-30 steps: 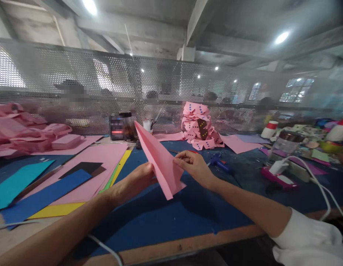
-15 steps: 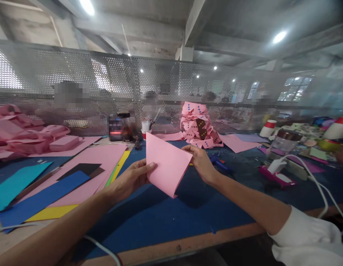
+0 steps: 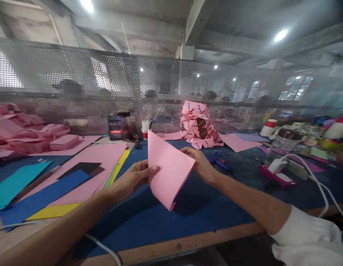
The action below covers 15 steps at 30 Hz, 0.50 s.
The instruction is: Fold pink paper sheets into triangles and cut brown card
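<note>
A curved piece of pink paper [image 3: 170,168] is held up over the blue table top [image 3: 149,229], its lower edge curling under. My left hand [image 3: 142,170] pinches its left edge, thumb on the near face and the other fingers behind. At the right side, my right hand [image 3: 200,164] is closed on the paper's upper right edge, its fingertips partly hidden behind the sheet. A blue glue gun [image 3: 220,163] lies just beyond my right hand.
Pink sheets [image 3: 107,155] with blue, black and yellow pieces lie left. Folded pink pieces [image 3: 19,129] are heaped far left; a dotted pink stack [image 3: 196,123] stands at the back. A jar [image 3: 285,144], a magenta power strip [image 3: 277,177] and white cables [image 3: 312,173] are right.
The pink paper has shifted slightly right and its lower corner has dropped toward me. Its right edge now covers more of my right hand's fingers.
</note>
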Motion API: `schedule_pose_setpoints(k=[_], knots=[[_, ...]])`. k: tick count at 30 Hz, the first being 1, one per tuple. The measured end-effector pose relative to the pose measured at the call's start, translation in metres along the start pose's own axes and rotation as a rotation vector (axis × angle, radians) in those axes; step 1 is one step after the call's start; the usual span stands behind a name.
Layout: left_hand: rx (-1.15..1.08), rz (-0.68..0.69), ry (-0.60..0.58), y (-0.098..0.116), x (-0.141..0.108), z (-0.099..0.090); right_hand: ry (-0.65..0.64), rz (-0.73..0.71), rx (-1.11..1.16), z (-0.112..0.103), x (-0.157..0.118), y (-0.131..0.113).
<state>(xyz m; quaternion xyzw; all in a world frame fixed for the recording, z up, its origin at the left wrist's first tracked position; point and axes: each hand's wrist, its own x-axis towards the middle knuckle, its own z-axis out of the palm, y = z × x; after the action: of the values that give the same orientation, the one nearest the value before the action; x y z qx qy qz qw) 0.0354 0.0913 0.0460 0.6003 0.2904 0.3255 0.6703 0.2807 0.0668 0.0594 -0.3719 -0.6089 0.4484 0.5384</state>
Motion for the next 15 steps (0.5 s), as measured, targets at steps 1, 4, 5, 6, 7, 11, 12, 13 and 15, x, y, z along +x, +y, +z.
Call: schedule_pose_setpoints(k=[1,4,5,6,7,11,12,13,15], knots=[[-0.003,-0.003,0.002,0.000,0.000,0.001,0.001,-0.001,-0.009,0.000,0.000,0.000],[-0.034,0.001,-0.008,0.001,0.001,0.002,0.049,-0.016,-0.032,-0.002,0.000,0.000],[-0.044,0.008,-0.015,0.002,0.001,0.003,0.073,-0.031,-0.039,-0.003,0.000,0.000],[-0.047,0.014,-0.019,0.002,0.001,0.003,0.093,-0.048,-0.046,-0.003,0.001,0.000],[-0.043,0.017,-0.016,0.003,0.001,0.003,0.107,-0.060,-0.050,-0.004,0.001,0.000],[0.015,-0.017,0.041,0.012,-0.002,0.000,0.109,-0.046,-0.082,-0.006,0.004,0.001],[0.031,-0.038,0.038,0.015,-0.003,-0.002,0.115,-0.038,-0.094,-0.008,0.006,0.002],[0.057,-0.063,0.020,0.017,-0.004,-0.003,0.124,-0.034,-0.102,-0.009,0.008,0.003],[0.172,-0.104,-0.065,0.021,-0.004,-0.007,0.160,-0.055,-0.118,-0.015,0.012,0.004]])
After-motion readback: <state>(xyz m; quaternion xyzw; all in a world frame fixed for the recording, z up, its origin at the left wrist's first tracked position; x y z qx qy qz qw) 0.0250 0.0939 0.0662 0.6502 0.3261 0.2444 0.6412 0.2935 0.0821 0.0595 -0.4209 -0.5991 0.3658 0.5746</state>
